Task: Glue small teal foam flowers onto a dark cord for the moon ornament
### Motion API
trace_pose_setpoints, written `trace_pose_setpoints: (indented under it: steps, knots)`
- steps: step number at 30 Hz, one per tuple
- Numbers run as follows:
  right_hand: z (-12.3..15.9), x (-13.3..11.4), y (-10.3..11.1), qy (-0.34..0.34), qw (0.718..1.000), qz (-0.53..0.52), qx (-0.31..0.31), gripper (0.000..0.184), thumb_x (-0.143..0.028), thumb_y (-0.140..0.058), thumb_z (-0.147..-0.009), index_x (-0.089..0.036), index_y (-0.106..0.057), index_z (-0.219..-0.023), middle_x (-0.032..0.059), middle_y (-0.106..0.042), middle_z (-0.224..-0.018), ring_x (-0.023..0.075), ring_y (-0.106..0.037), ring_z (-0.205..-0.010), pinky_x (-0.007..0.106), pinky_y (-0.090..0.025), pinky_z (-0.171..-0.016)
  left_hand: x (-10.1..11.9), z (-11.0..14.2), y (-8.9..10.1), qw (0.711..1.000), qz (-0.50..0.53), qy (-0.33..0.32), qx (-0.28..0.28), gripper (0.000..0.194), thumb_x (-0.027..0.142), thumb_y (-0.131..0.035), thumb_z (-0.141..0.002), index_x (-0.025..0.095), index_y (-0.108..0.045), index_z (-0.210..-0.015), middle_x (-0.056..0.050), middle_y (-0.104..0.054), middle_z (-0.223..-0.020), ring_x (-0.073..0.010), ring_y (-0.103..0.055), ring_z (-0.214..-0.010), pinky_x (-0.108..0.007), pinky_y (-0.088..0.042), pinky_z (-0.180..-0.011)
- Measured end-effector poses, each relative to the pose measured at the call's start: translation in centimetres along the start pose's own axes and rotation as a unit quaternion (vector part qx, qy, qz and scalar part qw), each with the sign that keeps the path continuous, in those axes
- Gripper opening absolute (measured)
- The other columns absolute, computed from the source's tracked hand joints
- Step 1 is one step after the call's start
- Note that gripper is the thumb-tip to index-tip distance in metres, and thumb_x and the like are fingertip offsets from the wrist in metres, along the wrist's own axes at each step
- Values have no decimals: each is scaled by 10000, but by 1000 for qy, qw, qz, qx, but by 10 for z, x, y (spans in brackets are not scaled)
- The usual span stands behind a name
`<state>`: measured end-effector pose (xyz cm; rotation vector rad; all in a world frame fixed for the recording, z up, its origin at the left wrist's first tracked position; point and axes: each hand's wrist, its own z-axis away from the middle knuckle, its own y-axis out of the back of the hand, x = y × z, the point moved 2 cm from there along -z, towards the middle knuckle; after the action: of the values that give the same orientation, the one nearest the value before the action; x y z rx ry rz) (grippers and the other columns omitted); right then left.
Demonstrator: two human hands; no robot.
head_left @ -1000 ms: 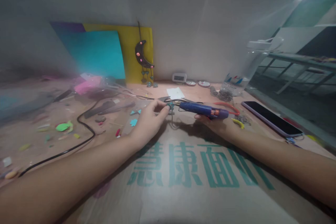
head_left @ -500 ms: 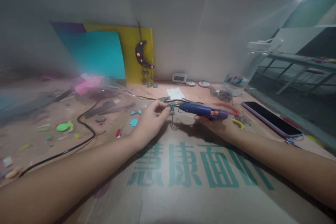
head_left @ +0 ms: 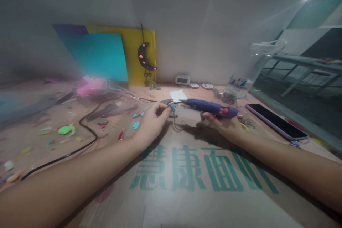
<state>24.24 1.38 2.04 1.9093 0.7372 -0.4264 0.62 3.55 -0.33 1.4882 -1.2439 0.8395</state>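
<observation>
My left hand (head_left: pixel 151 123) pinches a small teal craft piece (head_left: pixel 172 107) on a thin wire, low over the cardboard sheet (head_left: pixel 192 181) with green printed characters. My right hand (head_left: pixel 221 124) is closed around a blue glue gun (head_left: pixel 211 108), held level with its tip pointing left toward the teal piece. A small gap separates the tip from the piece.
A phone (head_left: pixel 276 121) lies at the right. A black cable (head_left: pixel 80 139) crosses the left side among foam scraps. Teal and yellow sheets (head_left: pixel 107 55) and a dark moon ornament (head_left: pixel 145 57) lean on the back wall. Red-handled pliers, a water bottle (head_left: pixel 240 87) and small tins stand behind.
My right hand has lifted the glue gun slightly and drawn it to the right, away from the teal piece. My left hand has stayed almost in place.
</observation>
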Motion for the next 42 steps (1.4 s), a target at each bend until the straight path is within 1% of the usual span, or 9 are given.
trace_pose_setpoints:
  steps: [5, 8, 13, 17, 22, 28, 32, 37, 42]
  knots:
    - [-22, -11, 23, 15, 991, -127, 34, 454, -560, -399, -925, -224, -697, -862, 57, -730, -879, 200, -685, -809, 315, -542, -716, -6, -1, -5, 998, -33, -15, -56, 173, 347, -569, -863, 187, -590, -802, -2, -639, -785, -158, -593, -765, -273, -447, -717]
    - [-41, -4, 31, -25, 989, -140, 47, 423, -552, -481, -897, -201, -710, -948, 68, -736, -892, 188, -682, -788, 275, -525, -640, -4, 1, -8, 994, -46, -27, -100, 162, 334, -568, -864, 183, -583, -805, -8, -651, -801, -165, -595, -772, -284, -438, -717]
    - [-59, 26, 27, -131, 983, -127, 32, 302, -425, -653, -835, -158, -708, -965, 107, -747, -936, 194, -698, -837, 262, -540, -646, -1, 4, -9, 991, -71, -25, -109, 175, 344, -552, -872, 182, -583, -814, -5, -649, -805, -168, -595, -779, -283, -424, -705]
    - [-65, 34, 20, -149, 977, -154, -22, 251, -395, -643, -866, -162, -705, -938, 125, -746, -1024, 209, -708, -915, 283, -569, -693, -1, 3, -10, 990, -81, -26, -112, 183, 352, -554, -869, 179, -589, -820, -5, -651, -804, -167, -592, -769, -275, -414, -686]
    - [-90, 28, -2, -75, 966, -209, -133, 278, -389, -551, -947, -155, -659, -1051, 139, -708, -1181, 183, -707, -990, 311, -547, -889, -2, 3, -10, 990, -76, -27, -119, 180, 349, -558, -866, 175, -587, -829, -1, -647, -801, -161, -586, -760, -265, -406, -674]
    - [-131, 35, -53, -95, 962, -195, -167, 322, -410, -499, -973, -131, -609, -1092, 166, -735, -1091, 205, -725, -858, 324, -581, -761, 1, 4, -10, 989, -79, -17, -123, 162, 325, -546, -868, 173, -582, -827, 0, -634, -800, -157, -572, -756, -263, -397, -675]
    - [-147, 36, -74, -88, 970, -179, -139, 373, -470, -525, -951, -149, -608, -1122, 147, -722, -1130, 216, -701, -954, 316, -569, -790, 3, 4, -11, 989, -67, -13, -129, 154, 317, -544, -865, 171, -577, -827, -4, -631, -798, -159, -569, -759, -265, -399, -682]
    - [-155, 33, -76, -79, 973, -175, -126, 407, -507, -471, -966, -162, -572, -1156, 148, -696, -1138, 206, -714, -911, 294, -572, -728, -1, 3, -12, 990, -55, -15, -131, 164, 337, -553, -858, 176, -577, -840, -2, -628, -801, -161, -567, -757, -272, -399, -683]
    - [-136, 38, -57, -92, 980, -121, -128, 443, -573, -457, -941, -156, -582, -1022, 113, -705, -795, 209, -685, -654, 295, -534, -551, -4, 3, -13, 989, -53, -25, -134, 159, 331, -549, -863, 178, -581, -831, 3, -626, -797, -153, -557, -743, -269, -392, -675]
